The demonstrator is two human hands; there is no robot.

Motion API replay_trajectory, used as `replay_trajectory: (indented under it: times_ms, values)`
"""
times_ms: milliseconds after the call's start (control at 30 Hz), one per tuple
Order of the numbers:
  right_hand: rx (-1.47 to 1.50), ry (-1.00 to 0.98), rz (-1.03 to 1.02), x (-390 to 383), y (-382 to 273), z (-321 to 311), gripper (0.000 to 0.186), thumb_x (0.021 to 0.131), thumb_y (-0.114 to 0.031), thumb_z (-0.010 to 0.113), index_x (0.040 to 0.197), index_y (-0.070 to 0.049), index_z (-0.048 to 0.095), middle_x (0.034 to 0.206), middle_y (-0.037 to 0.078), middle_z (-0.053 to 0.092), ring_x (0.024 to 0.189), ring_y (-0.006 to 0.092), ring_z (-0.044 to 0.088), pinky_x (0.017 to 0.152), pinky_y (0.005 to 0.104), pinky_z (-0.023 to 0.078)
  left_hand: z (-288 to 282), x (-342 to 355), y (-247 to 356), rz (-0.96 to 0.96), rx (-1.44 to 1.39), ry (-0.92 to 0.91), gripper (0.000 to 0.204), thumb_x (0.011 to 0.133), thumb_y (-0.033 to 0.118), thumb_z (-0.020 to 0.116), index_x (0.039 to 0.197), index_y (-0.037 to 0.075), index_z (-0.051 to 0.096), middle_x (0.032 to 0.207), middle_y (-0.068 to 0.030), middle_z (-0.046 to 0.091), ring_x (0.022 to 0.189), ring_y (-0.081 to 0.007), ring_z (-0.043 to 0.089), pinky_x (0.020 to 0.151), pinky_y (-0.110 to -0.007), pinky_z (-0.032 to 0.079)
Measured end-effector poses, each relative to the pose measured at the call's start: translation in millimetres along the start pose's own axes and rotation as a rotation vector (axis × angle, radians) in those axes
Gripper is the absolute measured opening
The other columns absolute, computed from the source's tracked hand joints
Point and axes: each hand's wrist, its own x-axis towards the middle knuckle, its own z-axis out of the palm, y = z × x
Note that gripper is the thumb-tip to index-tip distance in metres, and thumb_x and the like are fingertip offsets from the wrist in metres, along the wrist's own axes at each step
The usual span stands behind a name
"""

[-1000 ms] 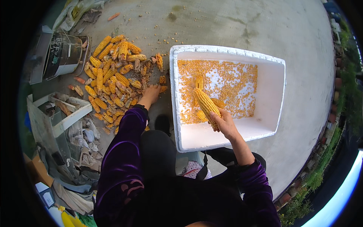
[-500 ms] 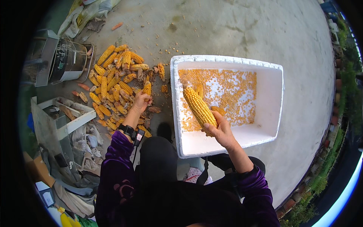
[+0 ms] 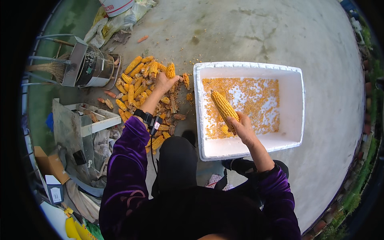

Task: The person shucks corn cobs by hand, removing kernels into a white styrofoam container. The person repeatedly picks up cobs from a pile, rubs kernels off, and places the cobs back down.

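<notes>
My right hand (image 3: 243,129) is closed around the lower end of a long yellow ear of corn (image 3: 224,106), tilted over the white foam box (image 3: 250,151). Loose corn kernels (image 3: 256,96) are scattered across the box's floor. Under that hand, another yellow piece of cob (image 3: 227,130) shows in part. To the left, my left hand (image 3: 164,83) is closed on a shorter ear of corn (image 3: 171,71), which sticks up from its fingers. This hand is over the right side of a pile of ears of corn (image 3: 131,94) on the concrete.
A dark bucket (image 3: 95,67) stands in a metal dustpan beside a straw broom (image 3: 56,69). Nearer lies a worn metal frame (image 3: 76,124), with a cardboard box (image 3: 50,164) below it. Plastic sacks (image 3: 124,22) lie at the far left. Stray kernels dot the concrete floor (image 3: 240,32).
The view has shifted, so the pile and box appear farther right. My left hand has moved to the far part of the pile, lifting an ear. My right hand still holds its ear.
</notes>
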Motion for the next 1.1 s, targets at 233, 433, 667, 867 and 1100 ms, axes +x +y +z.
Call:
replay_trajectory:
  times_ms: [233,433,667,867,1100]
  values:
    - [0.440,-0.092,0.038,-5,-1,2,0.037,0.086,-0.021,0.061,0.110,0.003,0.048,0.088,0.009,0.057,0.067,0.0140,0.059,0.052,0.0258,0.047,-10,-32,6,0.000,-0.175,-0.373,0.050,0.075,0.046,0.058,0.100,0.003,0.068,0.138,-0.0118,0.046,0.136,-0.0268,0.026,0.111,-0.050,0.000]
    - [0.050,0.039,0.020,5,-8,9,0.043,0.084,-0.022,0.065,0.112,0.003,0.046,0.091,0.011,0.058,0.070,0.0173,0.060,0.056,0.0276,0.048,44,-69,38,-0.109,-0.535,-0.749,0.052,0.077,0.040,0.055,0.107,-0.001,0.066,0.137,-0.0193,0.046,0.135,-0.0316,0.030,0.113,-0.049,0.010]
    - [-0.117,0.074,-0.385,19,4,19,0.053,0.088,-0.032,0.062,0.123,0.004,0.045,0.099,0.012,0.058,0.084,0.0153,0.058,0.070,0.0274,0.049,110,-97,39,0.172,0.578,-0.522,0.042,0.085,0.046,0.059,0.075,0.005,0.059,0.061,-0.0033,0.056,0.054,-0.0134,0.053,0.051,-0.029,0.042]
    - [0.260,-0.075,-0.107,13,-12,44,0.034,0.092,-0.033,0.056,0.102,-0.001,0.049,0.080,0.006,0.055,0.068,0.0117,0.057,0.055,0.0235,0.047,121,-102,36,0.341,1.044,-0.747,0.040,0.079,0.038,0.068,0.072,0.000,0.057,0.057,-0.0034,0.050,0.054,-0.0131,0.045,0.052,-0.031,0.039]
    - [-0.479,0.272,-0.125,43,40,0,0.043,0.087,-0.031,0.054,0.088,0.012,0.055,0.066,0.024,0.060,0.064,0.0353,0.063,0.063,0.0432,0.049,-80,-38,-3,0.164,1.157,0.108,0.031,0.083,0.033,0.066,0.081,0.003,0.066,0.080,-0.0100,0.066,0.067,-0.0224,0.060,0.063,-0.037,0.047]
